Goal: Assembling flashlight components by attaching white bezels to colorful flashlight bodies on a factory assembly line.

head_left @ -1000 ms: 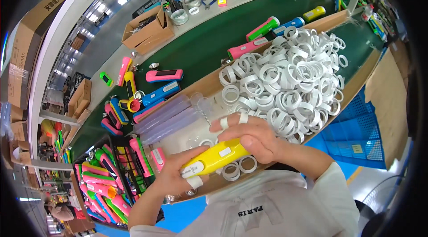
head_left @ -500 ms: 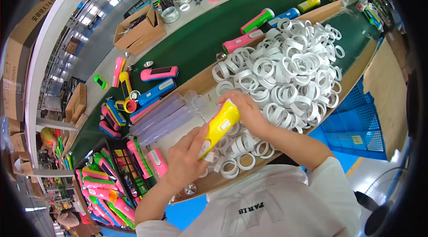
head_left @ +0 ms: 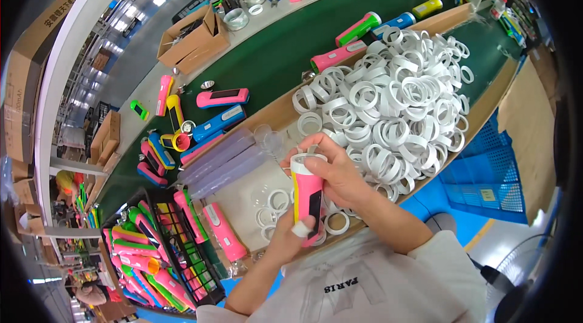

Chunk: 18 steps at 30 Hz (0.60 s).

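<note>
A pink and yellow flashlight (head_left: 310, 192) stands nearly upright between my hands, its black panel toward me. My left hand (head_left: 288, 239), with white tape on a finger, is closed around its lower end. At its head, my right hand (head_left: 334, 168) grips a white ring (head_left: 305, 158) that sits around the rim; whether it is fully seated I cannot tell. Right beside my right hand rises a big heap of white rings (head_left: 388, 98). A few loose white rings (head_left: 279, 200) lie on the cardboard tray (head_left: 237, 201) near my left hand.
Clear plastic lenses or sheets in stacks (head_left: 225, 156) lie left of my hands. A black basket (head_left: 185, 250) full of flashlights stands at the lower left. Several flashlights (head_left: 221, 97) rest on the green conveyor (head_left: 273, 50). At right is a blue crate (head_left: 483, 171).
The flashlight has been turned from a tilted position to upright, its pink side now showing. My right hand has shifted onto the white ring at its head; my left hand has moved lower.
</note>
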Each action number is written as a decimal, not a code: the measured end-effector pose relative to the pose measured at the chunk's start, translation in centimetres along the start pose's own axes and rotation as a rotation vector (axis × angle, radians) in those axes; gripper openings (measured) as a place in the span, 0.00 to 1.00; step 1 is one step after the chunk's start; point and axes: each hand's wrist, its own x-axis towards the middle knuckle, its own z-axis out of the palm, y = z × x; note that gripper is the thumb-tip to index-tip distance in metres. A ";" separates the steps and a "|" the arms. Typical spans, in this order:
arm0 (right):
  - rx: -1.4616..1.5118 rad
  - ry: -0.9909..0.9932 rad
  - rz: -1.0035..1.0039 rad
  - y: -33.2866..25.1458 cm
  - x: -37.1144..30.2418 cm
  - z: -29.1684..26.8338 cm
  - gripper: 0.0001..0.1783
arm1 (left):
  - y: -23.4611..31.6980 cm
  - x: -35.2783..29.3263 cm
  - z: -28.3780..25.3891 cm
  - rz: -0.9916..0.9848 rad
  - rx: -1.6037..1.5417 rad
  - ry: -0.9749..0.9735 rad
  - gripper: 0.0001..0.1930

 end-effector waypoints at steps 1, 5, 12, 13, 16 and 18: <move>-0.001 -0.004 0.007 0.2 0.0 0.2 0.16 | -0.1 -0.1 0.4 0.002 -0.004 0.007 0.29; 0.127 0.026 0.060 0.8 -0.9 0.9 0.13 | 0.7 -1.4 2.4 -0.162 -0.404 -0.098 0.19; 0.575 -0.192 0.045 2.6 -2.3 1.1 0.15 | 0.6 -3.9 3.3 -0.238 -1.025 -0.518 0.29; 0.615 -0.240 0.016 2.6 -2.4 0.9 0.14 | 0.7 -3.9 3.3 -0.236 -0.990 -0.508 0.28; 0.082 -0.119 -0.082 1.1 -2.7 0.8 0.14 | -0.2 -2.5 2.4 0.103 0.220 0.030 0.18; -0.166 0.014 -0.168 0.9 -2.6 0.3 0.15 | -0.4 -0.2 0.5 0.349 0.692 0.193 0.15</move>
